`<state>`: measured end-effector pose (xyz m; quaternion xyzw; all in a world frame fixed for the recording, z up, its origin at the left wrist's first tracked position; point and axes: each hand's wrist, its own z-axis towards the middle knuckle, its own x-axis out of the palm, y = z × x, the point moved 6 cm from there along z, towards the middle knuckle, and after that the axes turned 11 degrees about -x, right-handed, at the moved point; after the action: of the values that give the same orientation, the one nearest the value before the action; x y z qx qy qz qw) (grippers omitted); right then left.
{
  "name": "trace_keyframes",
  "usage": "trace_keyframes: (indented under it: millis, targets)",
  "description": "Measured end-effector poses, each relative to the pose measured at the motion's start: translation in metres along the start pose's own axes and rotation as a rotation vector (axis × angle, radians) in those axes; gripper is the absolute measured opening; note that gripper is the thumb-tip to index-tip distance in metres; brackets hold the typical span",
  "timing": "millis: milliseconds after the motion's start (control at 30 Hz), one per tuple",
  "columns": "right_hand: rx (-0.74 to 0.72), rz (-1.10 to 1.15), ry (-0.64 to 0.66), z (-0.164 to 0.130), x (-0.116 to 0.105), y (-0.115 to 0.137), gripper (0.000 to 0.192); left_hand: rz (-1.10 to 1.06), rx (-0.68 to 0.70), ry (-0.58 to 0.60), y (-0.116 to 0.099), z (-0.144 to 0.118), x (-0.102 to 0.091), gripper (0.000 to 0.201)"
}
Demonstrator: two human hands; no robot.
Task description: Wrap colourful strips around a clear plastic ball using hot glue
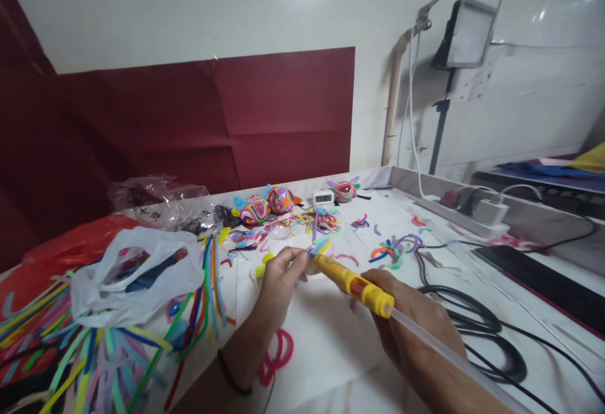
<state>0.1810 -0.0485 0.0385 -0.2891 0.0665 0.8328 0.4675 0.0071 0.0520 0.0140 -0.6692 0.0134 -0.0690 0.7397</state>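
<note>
My right hand (411, 319) is wrapped round a yellow hot glue gun (352, 285), with a long clear glue stick (439, 335) running out of its back end. The gun's nozzle points forward and left, close to the fingertips of my left hand (281, 281). That hand is closed in a pinch; what it holds is mostly hidden, with only bits of purple and pale colour showing beyond the fingertips. Below my left wrist lies a looped pink pipe cleaner (283, 354). Several cut pipe-cleaner pieces (394, 250) are scattered beyond my hands.
Colourful round craft figures (255, 210) and a small white digital clock (323, 198) stand at the back. Bundles of pipe cleaners (108, 363) and a white plastic bag (137, 275) lie left. Coiled black cable (472, 307), a phone (543, 281) and a power strip (463, 215) are right.
</note>
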Motion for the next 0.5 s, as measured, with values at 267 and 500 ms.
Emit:
trace_keyframes:
  millis: [267,500]
  targets:
    - [-0.026,-0.025,-0.019,0.0017,-0.0006,0.0010,0.021,-0.032,-0.007,-0.007,0.0011,0.0007,-0.0005,0.024]
    - [0.064,0.001,0.064,-0.0024,0.0032,-0.0049,0.023,0.004,0.002,-0.006,-0.0033,-0.0020,0.0008,0.024]
